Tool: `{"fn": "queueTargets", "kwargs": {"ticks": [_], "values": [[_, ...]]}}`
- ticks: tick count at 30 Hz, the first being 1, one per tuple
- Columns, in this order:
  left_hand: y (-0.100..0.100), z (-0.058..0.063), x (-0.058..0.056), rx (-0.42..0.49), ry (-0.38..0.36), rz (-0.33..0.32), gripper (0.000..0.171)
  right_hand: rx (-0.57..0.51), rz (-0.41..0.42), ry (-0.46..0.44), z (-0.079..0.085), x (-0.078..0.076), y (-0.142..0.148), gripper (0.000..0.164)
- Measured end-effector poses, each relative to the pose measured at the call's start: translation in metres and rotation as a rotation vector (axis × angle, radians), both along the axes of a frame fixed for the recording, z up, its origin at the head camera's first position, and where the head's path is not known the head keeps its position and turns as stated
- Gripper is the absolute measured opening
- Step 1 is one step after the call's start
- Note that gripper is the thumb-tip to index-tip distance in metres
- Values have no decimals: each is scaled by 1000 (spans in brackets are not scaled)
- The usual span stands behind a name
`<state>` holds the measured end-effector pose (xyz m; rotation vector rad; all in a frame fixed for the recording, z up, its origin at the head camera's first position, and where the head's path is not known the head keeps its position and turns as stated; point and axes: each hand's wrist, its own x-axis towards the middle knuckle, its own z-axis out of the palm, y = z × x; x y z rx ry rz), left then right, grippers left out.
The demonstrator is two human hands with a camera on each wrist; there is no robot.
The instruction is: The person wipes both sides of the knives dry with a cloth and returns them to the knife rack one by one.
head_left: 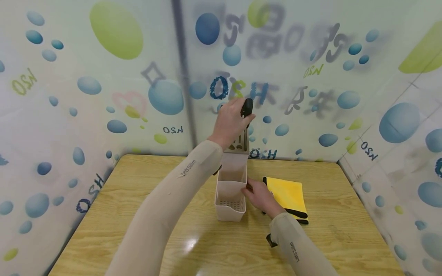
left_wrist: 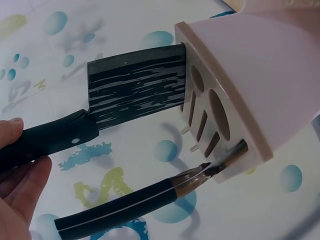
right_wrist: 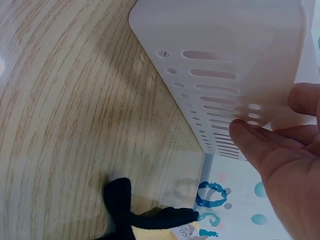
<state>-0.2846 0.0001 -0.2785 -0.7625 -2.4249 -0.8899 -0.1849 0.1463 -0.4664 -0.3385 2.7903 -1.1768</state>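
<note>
My left hand (head_left: 229, 124) grips the black handle of a cleaver (left_wrist: 137, 82) above the rear of a pale plastic knife holder (head_left: 230, 212). In the left wrist view the dark, streaked blade stands partly inside a slot of the holder's slotted top (left_wrist: 210, 112). A second black-handled knife (left_wrist: 120, 207) sits in another slot close by. At the holder's right side, my right hand (head_left: 260, 195) holds its wall, with the thumb at the rim and a finger along the perforated side (right_wrist: 215, 90).
Just right of the right hand lies a folded yellow cloth (head_left: 286, 193) with black edging. The holder's front compartments stand on the wooden table (head_left: 165, 230). Translucent patterned panels (head_left: 165, 57) rise behind and along both sides of the table.
</note>
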Motion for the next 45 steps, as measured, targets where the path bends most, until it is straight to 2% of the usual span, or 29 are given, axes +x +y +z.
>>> {"fn": "queueTargets", "kwargs": {"ticks": [17,34,45], "values": [[8,-13,-11,-9,-75,14,33,-39,6,-3,0,1,0,28],[13,-26,-20,-16,-98,27,23,-31,-3,-27,0,1,0,28],[14,-33,-22,-21,-108,33,22,-45,-14,-30,0,2,0,28]]}}
